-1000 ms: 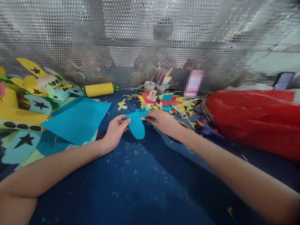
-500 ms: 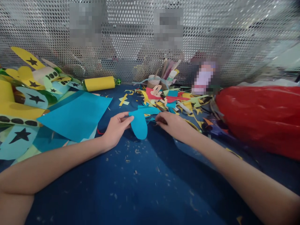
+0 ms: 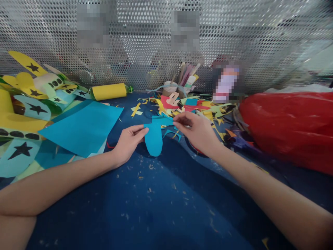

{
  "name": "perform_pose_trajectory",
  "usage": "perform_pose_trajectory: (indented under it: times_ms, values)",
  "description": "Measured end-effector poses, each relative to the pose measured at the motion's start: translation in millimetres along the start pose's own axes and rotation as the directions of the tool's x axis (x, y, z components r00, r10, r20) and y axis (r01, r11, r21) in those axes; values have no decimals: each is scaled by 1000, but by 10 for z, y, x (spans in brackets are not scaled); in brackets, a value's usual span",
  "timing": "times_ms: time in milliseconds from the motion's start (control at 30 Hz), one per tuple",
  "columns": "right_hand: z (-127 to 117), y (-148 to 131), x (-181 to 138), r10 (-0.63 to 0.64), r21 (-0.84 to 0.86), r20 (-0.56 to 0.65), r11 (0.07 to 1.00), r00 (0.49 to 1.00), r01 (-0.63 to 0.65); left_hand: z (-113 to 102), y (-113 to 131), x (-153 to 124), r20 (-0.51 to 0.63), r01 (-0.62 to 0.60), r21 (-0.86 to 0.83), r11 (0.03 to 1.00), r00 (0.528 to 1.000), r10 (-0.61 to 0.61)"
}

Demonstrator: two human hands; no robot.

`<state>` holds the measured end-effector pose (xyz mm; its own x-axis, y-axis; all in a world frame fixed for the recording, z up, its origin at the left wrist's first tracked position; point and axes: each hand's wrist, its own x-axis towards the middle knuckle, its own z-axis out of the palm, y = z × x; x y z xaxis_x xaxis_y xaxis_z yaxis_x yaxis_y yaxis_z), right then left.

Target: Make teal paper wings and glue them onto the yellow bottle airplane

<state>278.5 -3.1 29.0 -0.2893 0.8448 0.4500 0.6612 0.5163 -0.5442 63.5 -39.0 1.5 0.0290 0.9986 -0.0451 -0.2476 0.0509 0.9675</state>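
A blue paper cutout (image 3: 154,140) with rounded lobes is held above the table. My left hand (image 3: 131,140) pinches its left edge between thumb and fingers. My right hand (image 3: 196,130) is closed at the tip of the cutout's upper right arm, with thumb and fingertips together on the paper. One lobe points down toward me. Beneath the right fingers lie thin blue paper scraps (image 3: 173,133) on the table. Part of a red-rimmed round object (image 3: 196,150) shows under my right hand.
Blue paper sheets (image 3: 85,128) and paper-covered bottle planes (image 3: 31,83) lie left. A yellow-wrapped bottle (image 3: 109,92) lies behind. Coloured scraps (image 3: 169,102) and cups of sticks (image 3: 170,88) stand near the perforated metal screen (image 3: 145,45). A red plastic bag (image 3: 288,128) is at right.
My right hand has moved up and turned, its fingertips now at the end of the cutout's upper arm. A curved blue scrap shows below it. My left hand keeps its hold.
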Motion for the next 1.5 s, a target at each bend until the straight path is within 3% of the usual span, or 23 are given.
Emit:
perform_pose_trajectory:
  times_ms: [133, 233, 500, 700, 867, 1367, 1433, 1500]
  values:
    - [7, -234, -98, -260, -83, -10, 962, 966, 258, 3, 1, -23, 65, -14, 10, 1000, 998, 14]
    - [27, -335, -156, -382, -145, 4, 914, 924, 378, 8, 9, -48, 89, -10, 16, 1000, 996, 8]
    - [48, -342, -171, -471, -254, -34, 857, 881, 449, 12, 8, -79, 168, -61, 94, 994, 985, 44]
    - [69, -321, -159, -611, -289, -64, 768, 789, 571, 5, 19, -84, 193, -151, 155, 976, 974, 120]
    - [70, -318, -153, -655, -317, -62, 728, 753, 608, 1, 16, -82, 198, -165, 164, 972, 971, 132]
    - [61, -324, -158, -667, -330, -56, 714, 743, 617, -1, -9, -87, 170, -119, 88, 989, 980, 103]
    - [54, -339, -159, -620, -324, -89, 758, 780, 566, -1, -6, -90, 175, -107, 64, 992, 980, 94]
    - [45, -351, -160, -499, -278, -144, 849, 855, 449, -2, -2, -92, 170, -108, 55, 993, 981, 97]
